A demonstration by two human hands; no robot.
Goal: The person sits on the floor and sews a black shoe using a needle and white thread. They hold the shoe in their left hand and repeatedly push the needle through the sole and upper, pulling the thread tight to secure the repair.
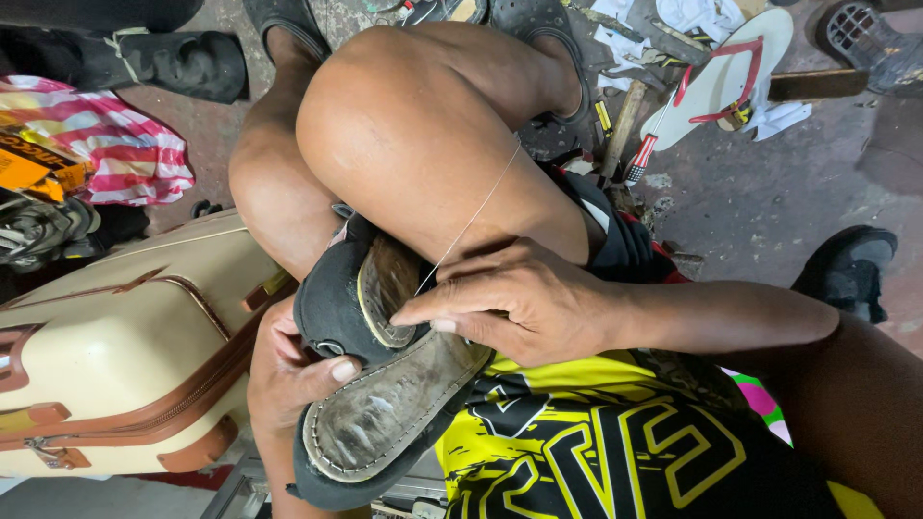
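Note:
A worn black shoe [380, 404] lies sole-up in my lap, pressed against my raised knee; its grey sole is dusty and its heel part is peeled open. My left hand [288, 370] grips the shoe from the left, thumb on the sole's edge. My right hand [510, 303] rests on the shoe's heel, fingers pinched near the gap. A thin pale thread [471, 221] runs taut from those fingers up across my thigh.
A cream suitcase [115, 356] with brown trim stands at my left. A white flip-flop [721, 77] with red straps, a red-handled screwdriver [642, 159] and scraps lie on the concrete floor beyond my knee. A black shoe [851, 269] sits at right.

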